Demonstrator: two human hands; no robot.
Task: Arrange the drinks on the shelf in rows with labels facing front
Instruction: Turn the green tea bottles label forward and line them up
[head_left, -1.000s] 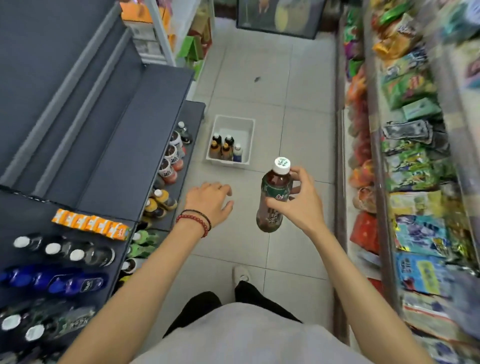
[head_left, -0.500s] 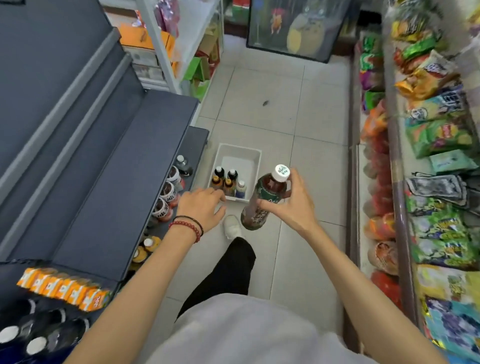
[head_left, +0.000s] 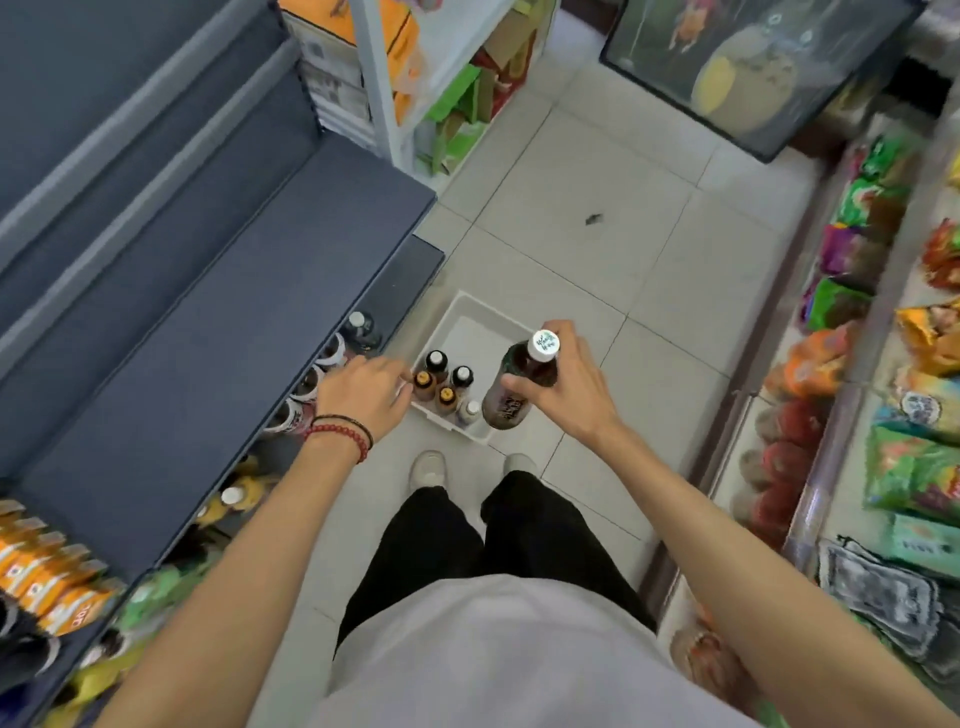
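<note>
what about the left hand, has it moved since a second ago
Yes, the left hand moved forward to the left rim of the white plastic bin.

Dark tea bottle (head_left: 511, 397), white-capped and tilted, gripped at its shoulder by the right hand (head_left: 569, 387) above a white bin (head_left: 470, 318) holding five small bottles (head_left: 447, 395) upright. More drinks (head_left: 307, 385) line the bottom tier of the grey shelf (head_left: 208, 322).

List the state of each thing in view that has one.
white bin, on the floor, partly filled.
small bottles, five, upright, capped, in the white bin.
dark drink bottle, capped, tilted, held clear of the floor.
right hand, grips the dark drink bottle's shoulder.
left hand, open, empty.
bottom-shelf drinks, upright, in a row.
</note>
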